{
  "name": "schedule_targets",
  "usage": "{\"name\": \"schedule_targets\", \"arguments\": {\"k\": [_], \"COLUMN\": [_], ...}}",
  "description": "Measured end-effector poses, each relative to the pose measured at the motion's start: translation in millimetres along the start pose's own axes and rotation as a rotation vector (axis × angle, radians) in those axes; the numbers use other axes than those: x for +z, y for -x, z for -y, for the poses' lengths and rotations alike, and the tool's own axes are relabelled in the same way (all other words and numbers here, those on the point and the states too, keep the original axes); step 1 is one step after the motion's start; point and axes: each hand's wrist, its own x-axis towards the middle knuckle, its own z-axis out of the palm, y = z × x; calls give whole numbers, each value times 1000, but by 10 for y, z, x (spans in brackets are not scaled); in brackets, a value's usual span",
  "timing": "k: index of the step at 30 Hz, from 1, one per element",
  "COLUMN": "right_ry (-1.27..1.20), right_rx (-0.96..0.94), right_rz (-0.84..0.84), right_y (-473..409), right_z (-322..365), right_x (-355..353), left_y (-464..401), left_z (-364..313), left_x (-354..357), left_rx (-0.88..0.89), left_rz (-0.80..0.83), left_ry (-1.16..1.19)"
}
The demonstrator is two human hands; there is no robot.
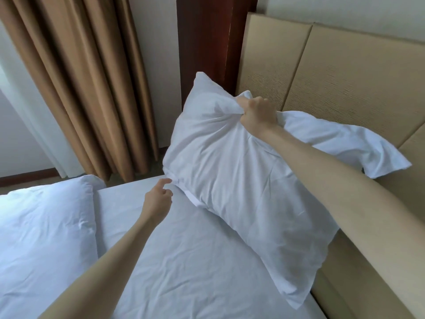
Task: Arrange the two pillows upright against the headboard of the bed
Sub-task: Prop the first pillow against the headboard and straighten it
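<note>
I am gripping the top edge of the front pillow (230, 180) in my right hand (257, 118), fingers bunched tight on a fistful of its case, so I can stand it up and tip it back toward the headboard (345, 77) just beyond my knuckles. Below that hand the pillow is leaning on its long edge, its bottom resting on the sheet (184, 261) and its far side touching the padded panels. Behind my right wrist a second pillow (345, 139) is slumping against the headboard, partly hidden by the first, so I cannot tell how upright it is sitting. My left hand (158, 199) is hovering loose and half-curled, holding nothing, just beside the pillow's lower corner, probably ready to steady or square that corner. Further out from my left forearm, the folded duvet (46, 215) is lying clear of the work.
</note>
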Motion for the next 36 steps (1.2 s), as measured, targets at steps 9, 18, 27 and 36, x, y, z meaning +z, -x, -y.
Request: {"name": "schedule_targets", "arguments": {"k": [9,18,27,36], "right_ry": [-74,-173,-155,-467], "right_rx": [170,547,706,751], "right_rz": [-153,636,808,795], "right_y": [-284,323,1169,1214], "right_z": [-326,-583,-795,-978], "right_x": [-145,471,747,518], "left_y": [-153,-14,104,217], "left_z": [-64,107,196,93], "left_x": [81,241,377,541], "left_rx": [15,-21,-14,52], "left_rz": [29,46,77,31], "left_ry": [-52,-70,-103,-128]}}
